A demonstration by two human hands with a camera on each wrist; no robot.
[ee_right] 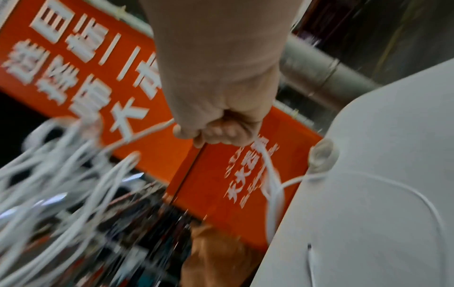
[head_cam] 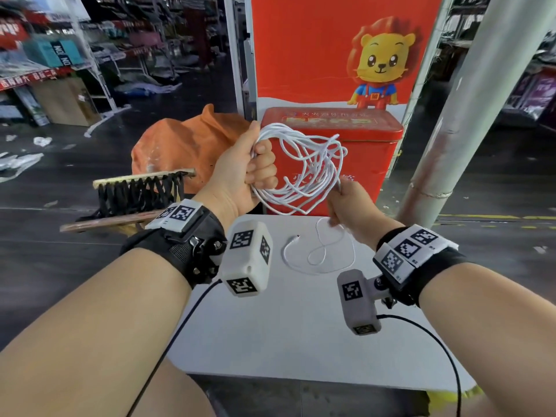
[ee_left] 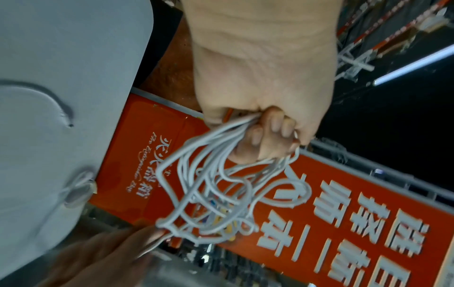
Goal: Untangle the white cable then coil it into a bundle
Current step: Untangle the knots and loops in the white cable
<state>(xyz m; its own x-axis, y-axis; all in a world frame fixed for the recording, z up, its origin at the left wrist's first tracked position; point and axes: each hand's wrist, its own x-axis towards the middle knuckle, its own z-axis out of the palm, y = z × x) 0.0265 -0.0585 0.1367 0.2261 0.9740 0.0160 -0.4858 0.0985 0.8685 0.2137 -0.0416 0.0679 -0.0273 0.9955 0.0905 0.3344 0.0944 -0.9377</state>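
I see a smooth, plastic-coated white cable [head_cam: 304, 164], a matt white table [head_cam: 301, 326], a glossy red metal box [head_cam: 370, 152] and black cloth wrist straps [head_cam: 180, 251].

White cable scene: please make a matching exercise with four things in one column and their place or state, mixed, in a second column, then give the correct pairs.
Things:
1. left hand
2. right hand
3. cable end plug
4. red box

Places or states:
A. lies on the white table
B. stands behind the table
C. grips the bundled loops of the white cable
D. pinches a single strand

Pairs: 1-C, 2-D, 3-A, 4-B
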